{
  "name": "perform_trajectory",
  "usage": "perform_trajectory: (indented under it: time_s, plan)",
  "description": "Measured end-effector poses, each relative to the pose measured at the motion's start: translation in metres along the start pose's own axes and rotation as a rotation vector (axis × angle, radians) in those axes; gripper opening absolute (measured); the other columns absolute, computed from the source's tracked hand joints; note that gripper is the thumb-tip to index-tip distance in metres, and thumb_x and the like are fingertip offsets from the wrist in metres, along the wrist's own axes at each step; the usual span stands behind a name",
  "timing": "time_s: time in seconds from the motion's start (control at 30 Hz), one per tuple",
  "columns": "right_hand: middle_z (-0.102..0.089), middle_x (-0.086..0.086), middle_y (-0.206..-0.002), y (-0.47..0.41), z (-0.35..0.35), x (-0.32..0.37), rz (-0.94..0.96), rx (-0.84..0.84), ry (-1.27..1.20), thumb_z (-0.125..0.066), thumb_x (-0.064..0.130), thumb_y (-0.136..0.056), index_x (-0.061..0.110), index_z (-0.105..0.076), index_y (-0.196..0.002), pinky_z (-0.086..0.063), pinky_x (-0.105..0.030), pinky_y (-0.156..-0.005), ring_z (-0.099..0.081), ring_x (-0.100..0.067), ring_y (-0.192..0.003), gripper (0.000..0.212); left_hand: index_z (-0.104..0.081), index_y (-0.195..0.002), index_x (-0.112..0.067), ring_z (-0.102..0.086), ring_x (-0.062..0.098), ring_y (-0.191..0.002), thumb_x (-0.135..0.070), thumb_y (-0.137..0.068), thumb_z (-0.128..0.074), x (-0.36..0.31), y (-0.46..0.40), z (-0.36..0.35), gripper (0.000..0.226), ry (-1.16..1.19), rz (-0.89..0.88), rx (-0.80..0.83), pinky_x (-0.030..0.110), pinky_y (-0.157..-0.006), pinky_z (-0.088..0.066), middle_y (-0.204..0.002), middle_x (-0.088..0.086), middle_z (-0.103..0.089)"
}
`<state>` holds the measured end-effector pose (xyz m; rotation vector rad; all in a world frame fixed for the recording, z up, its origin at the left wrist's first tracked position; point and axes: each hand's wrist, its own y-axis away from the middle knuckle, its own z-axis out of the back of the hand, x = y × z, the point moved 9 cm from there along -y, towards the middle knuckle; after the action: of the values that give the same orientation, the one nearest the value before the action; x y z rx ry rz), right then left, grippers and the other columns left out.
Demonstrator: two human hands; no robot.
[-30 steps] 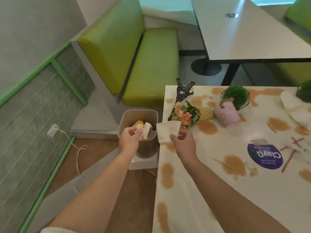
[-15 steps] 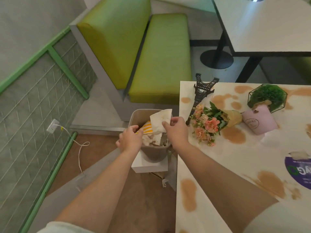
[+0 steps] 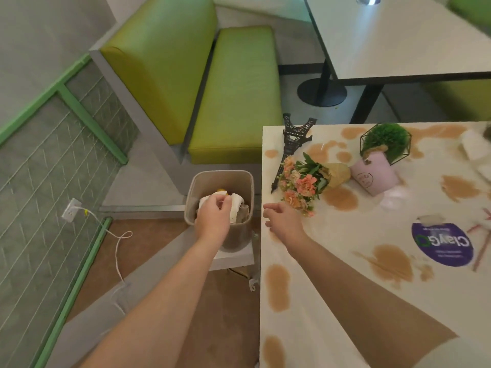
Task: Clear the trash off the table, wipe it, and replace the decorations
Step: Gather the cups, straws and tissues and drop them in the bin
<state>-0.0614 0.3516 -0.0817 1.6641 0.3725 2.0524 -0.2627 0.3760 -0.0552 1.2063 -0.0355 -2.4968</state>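
A beige trash bin stands on the floor left of the white, brown-stained table. My left hand reaches into the bin, its fingertips curled onto the white paper trash there. My right hand hovers over the table's left edge, fingers loose and holding nothing. On the table a black Eiffel tower model lies next to a pink flower bouquet, a tipped pink pot and a green plant in a wire frame. White crumpled paper lies at the far right.
A purple round sticker and red straws are on the table's right part. A green bench stands behind the bin and a second table beyond it. A wall socket with a white cable is at the left.
My right hand dropped the white napkin into the bin and drew back to the table edge, empty. My left hand moved from the bin's rim down onto the trash.
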Motion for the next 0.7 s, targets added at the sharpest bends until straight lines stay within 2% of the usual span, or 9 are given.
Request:
perform_trajectory:
  time_s: [0.13,0.2,0.27,0.4,0.47,0.53,0.63,0.7]
  plan:
    - [-0.067,-0.001,-0.103,0.028,0.06,0.001,0.069,-0.062,0.006,-0.056,0.017,-0.091,0.023,-0.067,-0.099,-0.05,-0.032,-0.075,-0.062,-0.021,-0.088,0.015,-0.058,-0.101,-0.026,-0.054,0.014,-0.089,-0.041,-0.099,-0.048,-0.039,0.041,-0.033,0.018,0.019,-0.071,0.093,0.03,-0.074,-0.037,-0.093,-0.009,-0.061]
    - [-0.069,-0.002,-0.101,0.044,0.095,-0.005,0.091,-0.092,0.026,-0.057,0.017,-0.09,0.022,-0.066,-0.096,-0.048,-0.03,-0.072,-0.061,-0.02,-0.085,0.013,-0.058,-0.103,-0.025,-0.057,0.014,-0.089,-0.04,-0.098,-0.049,-0.057,0.067,-0.055,0.019,0.054,-0.097,0.144,0.031,-0.073,-0.041,-0.097,-0.007,-0.064]
    - [-0.069,0.0,-0.101,0.063,0.137,-0.015,0.112,-0.134,0.048,-0.056,0.016,-0.091,0.022,-0.067,-0.097,-0.047,-0.028,-0.069,-0.061,-0.017,-0.083,0.014,-0.059,-0.103,-0.025,-0.059,0.014,-0.089,-0.041,-0.098,-0.05,-0.077,0.099,-0.083,0.019,0.079,-0.123,0.2,0.032,-0.074,-0.046,-0.099,-0.005,-0.066]
    - [-0.067,0.006,-0.101,0.096,0.214,-0.045,0.109,-0.208,0.104,-0.055,0.017,-0.094,0.022,-0.067,-0.103,-0.041,-0.02,-0.061,-0.059,-0.011,-0.086,0.016,-0.059,-0.101,-0.027,-0.059,0.013,-0.089,-0.041,-0.097,-0.051,-0.112,0.164,-0.138,0.016,0.067,-0.182,0.291,0.029,-0.072,-0.042,-0.099,-0.006,-0.065]
    - [-0.065,0.006,-0.1,0.113,0.249,-0.063,0.101,-0.241,0.101,-0.055,0.016,-0.094,0.021,-0.068,-0.104,-0.04,-0.015,-0.061,-0.057,-0.008,-0.086,0.016,-0.06,-0.103,-0.026,-0.058,0.013,-0.095,-0.039,-0.097,-0.053,-0.126,0.196,-0.165,0.016,0.065,-0.206,0.347,0.029,-0.08,-0.045,-0.103,-0.007,-0.064]
    - [-0.065,0.006,-0.102,0.134,0.291,-0.086,0.09,-0.27,0.12,-0.056,0.016,-0.094,0.019,-0.068,-0.106,-0.04,-0.018,-0.064,-0.056,-0.009,-0.088,0.018,-0.062,-0.106,-0.024,-0.058,0.012,-0.097,-0.036,-0.097,-0.054,-0.143,0.234,-0.199,0.017,0.04,-0.231,0.399,0.028,-0.084,-0.045,-0.104,-0.008,-0.064]
    - [-0.065,0.004,-0.106,0.158,0.342,-0.115,0.069,-0.319,0.145,-0.055,0.015,-0.093,0.018,-0.069,-0.107,-0.039,-0.023,-0.075,-0.056,-0.012,-0.095,0.02,-0.064,-0.104,-0.02,-0.059,0.011,-0.093,-0.031,-0.097,-0.056,-0.161,0.279,-0.244,0.016,0.043,-0.273,0.469,0.026,-0.082,-0.043,-0.104,-0.007,-0.065]
    - [-0.064,0.004,-0.106,0.173,0.378,-0.136,0.045,-0.348,0.142,-0.054,0.016,-0.094,0.018,-0.068,-0.108,-0.039,-0.022,-0.072,-0.055,-0.012,-0.094,0.019,-0.065,-0.105,-0.02,-0.06,0.011,-0.093,-0.033,-0.096,-0.056,-0.172,0.311,-0.274,0.019,0.025,-0.293,0.517,0.027,-0.081,-0.044,-0.104,-0.006,-0.067]
